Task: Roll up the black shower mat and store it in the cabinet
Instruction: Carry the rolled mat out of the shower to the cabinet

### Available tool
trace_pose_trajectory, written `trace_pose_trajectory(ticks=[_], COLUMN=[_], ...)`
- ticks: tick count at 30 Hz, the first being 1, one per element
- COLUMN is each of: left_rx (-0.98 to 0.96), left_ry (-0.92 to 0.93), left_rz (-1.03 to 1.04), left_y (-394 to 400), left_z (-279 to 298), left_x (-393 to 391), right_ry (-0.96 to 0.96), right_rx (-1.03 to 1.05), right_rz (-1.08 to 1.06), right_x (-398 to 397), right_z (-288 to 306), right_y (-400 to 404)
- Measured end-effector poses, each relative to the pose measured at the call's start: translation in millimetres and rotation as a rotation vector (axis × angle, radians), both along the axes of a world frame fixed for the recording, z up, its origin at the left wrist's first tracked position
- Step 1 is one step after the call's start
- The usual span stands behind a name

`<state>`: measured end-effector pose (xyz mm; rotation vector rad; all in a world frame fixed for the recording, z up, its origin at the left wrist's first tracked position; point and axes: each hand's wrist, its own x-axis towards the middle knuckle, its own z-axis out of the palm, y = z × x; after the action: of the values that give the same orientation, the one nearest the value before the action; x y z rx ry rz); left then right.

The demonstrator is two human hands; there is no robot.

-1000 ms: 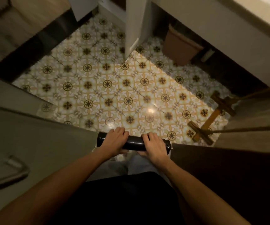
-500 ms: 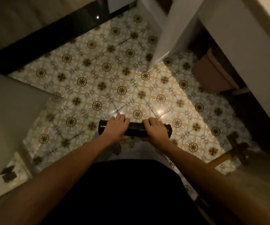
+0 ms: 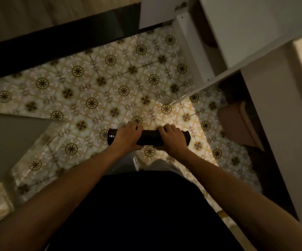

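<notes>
Since the earlier frame, view has swung right; white cabinet [image 3: 266, 29] now fills upper right. Both arms extended forward and down. Left hand [image 3: 126, 137] and right hand [image 3: 172, 140] each clenched over rolled black mat [image 3: 151, 139], held above patterned tile floor [image 3: 92, 87]. Roll's long axis runs left-right, horizontal.

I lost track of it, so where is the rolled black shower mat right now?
In the head view, the rolled black shower mat sits centre frame, held level between the left hand and right hand above the patterned tile floor.
</notes>
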<state>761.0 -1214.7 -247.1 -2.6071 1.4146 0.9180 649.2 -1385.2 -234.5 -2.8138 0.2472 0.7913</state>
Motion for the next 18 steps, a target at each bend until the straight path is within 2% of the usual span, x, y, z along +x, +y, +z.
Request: trace_pose_trajectory(ticks=[8,12,18], left_rx=[-0.024,0.016,0.128], left_ry=[-0.011,-0.047,0.011], left_rz=[0.009,-0.125,-0.316], left_y=[-62.8,-118.4,-222.9], left_z=[23.3,18.7,-8.9], left_x=[166.8,240.9,328.1], right_ry=[-0.060,-0.076,-0.011], right_rx=[-0.012,-0.011,0.055], right_rz=[0.003,-0.106,-0.313], right_x=[164.8,217.6,278.1], right_z=[17.3,6.1,-28.1], right_y=[-65.3,-102.3,-171.5])
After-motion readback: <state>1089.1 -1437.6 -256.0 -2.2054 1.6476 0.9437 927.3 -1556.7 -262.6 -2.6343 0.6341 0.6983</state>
